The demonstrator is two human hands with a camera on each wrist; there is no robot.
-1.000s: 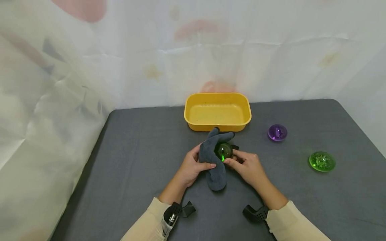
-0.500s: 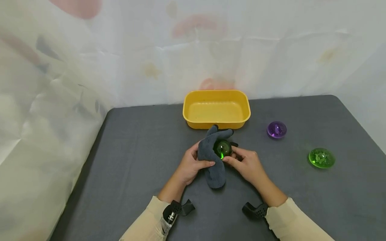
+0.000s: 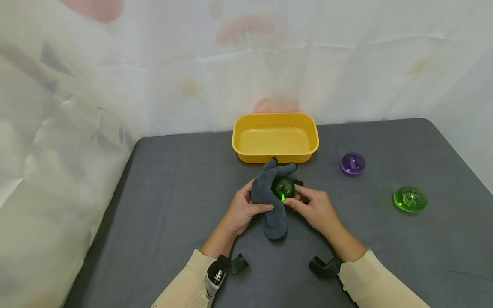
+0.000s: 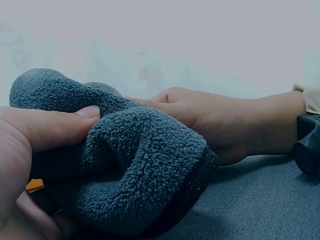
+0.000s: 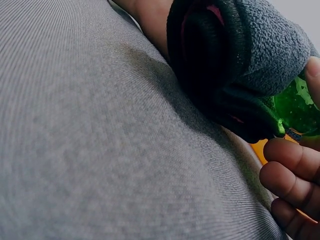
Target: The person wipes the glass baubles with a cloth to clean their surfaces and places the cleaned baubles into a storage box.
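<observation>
A dark grey fleece cloth (image 3: 269,201) is bunched round a green translucent dome-shaped piece (image 3: 283,189) in the middle of the grey table. My left hand (image 3: 246,207) grips the cloth, thumb pressed on top of it (image 4: 60,127). My right hand (image 3: 312,209) pinches the green piece (image 5: 297,107) from the right side, fingers curled beneath it. The cloth (image 5: 240,60) covers most of the piece's left half and hangs down toward me.
A yellow tub (image 3: 275,139) stands just behind the hands. A purple dome piece (image 3: 352,163) and a second green one (image 3: 410,199) lie on the grey table (image 3: 173,179) to the right. A pale curtain hangs at the back and left.
The hands, the cloth and the green piece keep the same grip and pose. The whole scene has slid slightly up in the head view.
</observation>
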